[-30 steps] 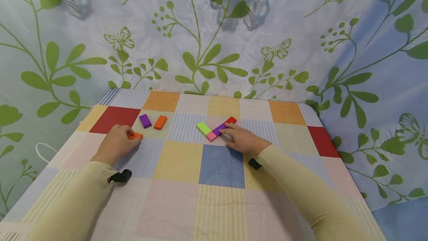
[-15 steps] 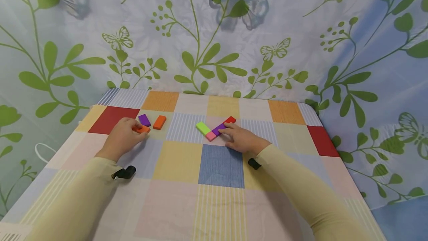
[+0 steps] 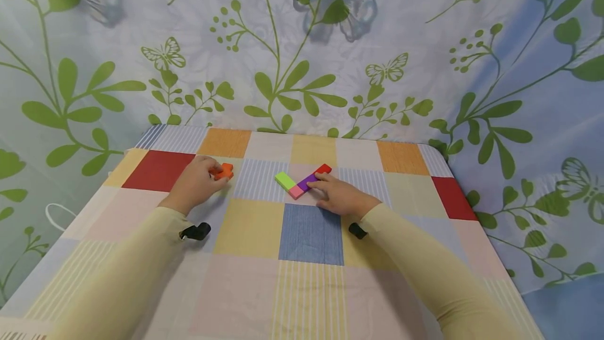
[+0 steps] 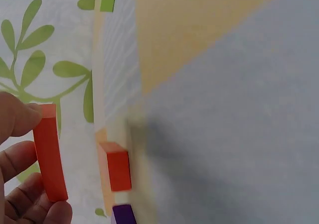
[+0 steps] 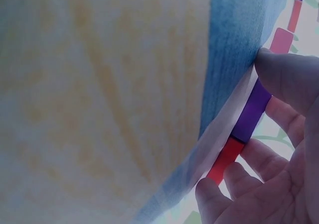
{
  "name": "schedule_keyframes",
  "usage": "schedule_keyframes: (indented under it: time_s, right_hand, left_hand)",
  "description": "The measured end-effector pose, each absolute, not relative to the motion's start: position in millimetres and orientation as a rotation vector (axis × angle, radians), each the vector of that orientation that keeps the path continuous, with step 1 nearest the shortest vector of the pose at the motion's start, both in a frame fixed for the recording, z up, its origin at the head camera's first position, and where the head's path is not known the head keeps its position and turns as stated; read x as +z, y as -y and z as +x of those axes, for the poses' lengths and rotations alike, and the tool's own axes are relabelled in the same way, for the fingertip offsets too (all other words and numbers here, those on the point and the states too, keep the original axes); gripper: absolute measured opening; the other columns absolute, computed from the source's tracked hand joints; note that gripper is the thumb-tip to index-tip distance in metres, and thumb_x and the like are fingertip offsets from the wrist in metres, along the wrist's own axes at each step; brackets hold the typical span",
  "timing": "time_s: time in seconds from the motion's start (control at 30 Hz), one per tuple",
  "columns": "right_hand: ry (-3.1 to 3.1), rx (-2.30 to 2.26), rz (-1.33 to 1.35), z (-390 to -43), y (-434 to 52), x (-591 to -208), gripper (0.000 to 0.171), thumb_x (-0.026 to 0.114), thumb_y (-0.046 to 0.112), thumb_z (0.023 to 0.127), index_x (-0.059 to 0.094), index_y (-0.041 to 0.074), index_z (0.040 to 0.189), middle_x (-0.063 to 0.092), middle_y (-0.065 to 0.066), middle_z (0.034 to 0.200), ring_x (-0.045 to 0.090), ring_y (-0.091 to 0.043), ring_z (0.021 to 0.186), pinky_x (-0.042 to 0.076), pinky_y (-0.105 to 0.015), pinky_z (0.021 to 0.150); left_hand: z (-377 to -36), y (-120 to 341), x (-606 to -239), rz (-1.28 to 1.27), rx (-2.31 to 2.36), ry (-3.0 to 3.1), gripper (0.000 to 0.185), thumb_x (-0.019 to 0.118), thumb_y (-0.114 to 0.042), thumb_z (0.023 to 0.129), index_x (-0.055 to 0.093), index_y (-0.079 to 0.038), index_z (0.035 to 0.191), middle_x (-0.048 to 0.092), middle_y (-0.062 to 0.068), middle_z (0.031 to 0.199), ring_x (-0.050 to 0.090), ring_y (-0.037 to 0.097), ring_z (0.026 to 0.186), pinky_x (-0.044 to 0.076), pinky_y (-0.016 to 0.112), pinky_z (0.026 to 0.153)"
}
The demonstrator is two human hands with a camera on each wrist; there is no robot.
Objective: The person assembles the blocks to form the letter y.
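In the left wrist view, my left hand pinches an orange block between thumb and fingertips, above the table. A second orange block lies beneath it, beside a purple block; in the head view the hand hides that purple block. Right of them, a lime green block, a pink block, another purple block and a red block form a V shape, laid flat. My right hand rests its fingertips on the purple and red blocks, its thumb spread below.
A patchwork cloth covers the table. Behind it hangs a leaf-patterned curtain. A white cable loops at the left edge. Black wrist cameras stick out under both sleeves.
My left hand has carried the orange block to the right and away from me, over the purple block toward the other orange one. The right hand and the V of blocks stay put.
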State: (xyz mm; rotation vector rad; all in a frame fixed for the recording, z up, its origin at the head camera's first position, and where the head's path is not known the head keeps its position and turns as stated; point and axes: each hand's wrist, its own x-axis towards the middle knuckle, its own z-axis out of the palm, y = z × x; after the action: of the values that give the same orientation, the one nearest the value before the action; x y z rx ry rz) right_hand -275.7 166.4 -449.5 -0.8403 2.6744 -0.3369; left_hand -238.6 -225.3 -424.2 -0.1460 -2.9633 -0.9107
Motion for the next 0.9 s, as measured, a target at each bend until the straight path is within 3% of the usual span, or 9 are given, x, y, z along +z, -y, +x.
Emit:
schedule_keyframes:
  time_s: [0.2,0.7,0.9]
  right_hand:
    - [-2.672,-0.343,-0.838,-275,-168,-448,0.064,0.07,0.027,0.102,0.045,0.018,0.161,0.027,-0.017,0.173,0.034,-0.037,0.158,0.034,-0.052,0.127]
    - [-2.673,-0.349,-0.868,-275,-171,-447,0.064,0.071,0.026,0.101,0.047,0.016,0.16,0.029,-0.019,0.172,0.034,-0.037,0.157,0.033,-0.053,0.127]
    - [-2.675,-0.328,-0.861,-276,-171,-448,0.064,0.071,0.027,0.102,0.046,0.018,0.16,0.028,-0.018,0.172,0.034,-0.036,0.158,0.033,-0.052,0.127]
  left_hand:
    - [-256,204,-427,-0.204,-0.985,2.952,0.033,0.072,-0.025,0.096,0.07,0.001,0.116,0.058,0.02,0.134,0.058,0.039,0.118,0.054,0.053,0.1]
    - [-301,154,-435,-0.314,-1.013,2.96,0.028,0.076,-0.025,0.095,0.074,-0.005,0.114,0.067,0.014,0.121,0.06,0.033,0.115,0.052,0.049,0.103]
    - [-312,143,-442,-0.353,-1.034,2.989,0.027,0.076,-0.025,0.095,0.077,-0.006,0.114,0.066,0.015,0.127,0.058,0.035,0.123,0.05,0.052,0.108]
